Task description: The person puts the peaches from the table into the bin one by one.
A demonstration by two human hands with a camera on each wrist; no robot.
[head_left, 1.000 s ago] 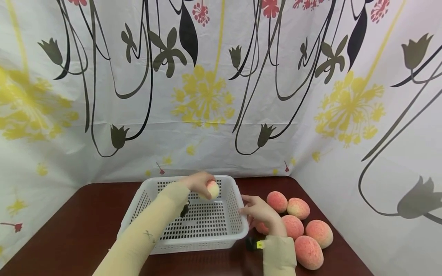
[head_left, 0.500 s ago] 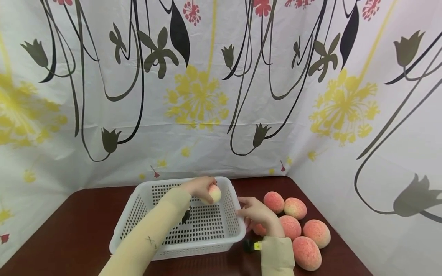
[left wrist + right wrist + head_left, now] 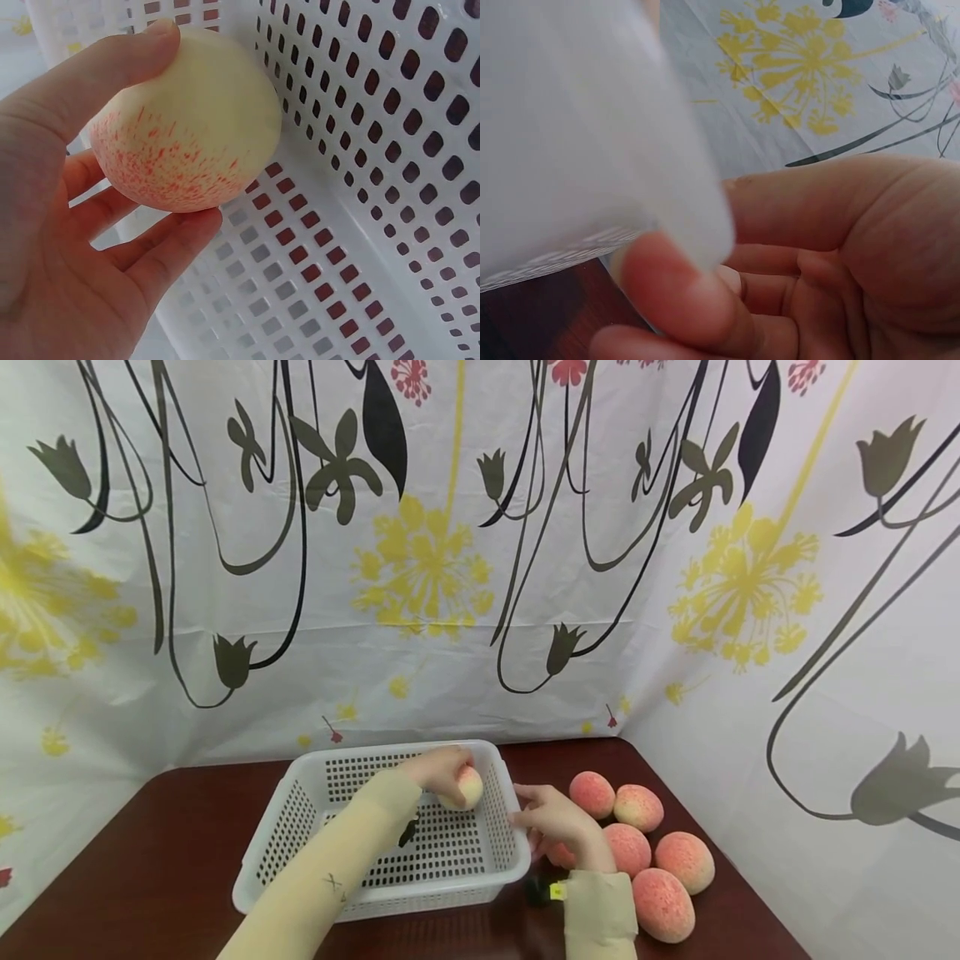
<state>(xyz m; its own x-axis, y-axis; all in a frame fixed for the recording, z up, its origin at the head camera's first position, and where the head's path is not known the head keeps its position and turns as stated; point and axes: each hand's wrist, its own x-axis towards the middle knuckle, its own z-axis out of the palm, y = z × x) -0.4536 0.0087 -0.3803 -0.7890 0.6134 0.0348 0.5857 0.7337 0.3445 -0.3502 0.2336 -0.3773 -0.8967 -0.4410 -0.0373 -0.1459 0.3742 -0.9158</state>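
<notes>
My left hand (image 3: 441,770) holds a peach (image 3: 191,124) between thumb and fingers, inside the white plastic basket (image 3: 367,893). The peach is pale yellow with red speckles and sits near the basket's far right corner; whether it touches the floor of the basket I cannot tell. On the basket's right side, my right hand (image 3: 558,818) grips the rim. In the right wrist view its fingers (image 3: 679,292) curl under the basket's edge, which is blurred. Several peaches (image 3: 663,906) lie on the table right of the basket, one partly hidden behind the right hand.
The dark red-brown table (image 3: 135,852) stretches left of the basket. A flower-patterned white curtain (image 3: 420,677) hangs behind and along the sides. A small black object with a yellow tag (image 3: 557,891) is by the right wrist.
My left hand has lowered slightly with the peach, farther into the basket. The right hand stays on the rim. The head view has shifted a little.
</notes>
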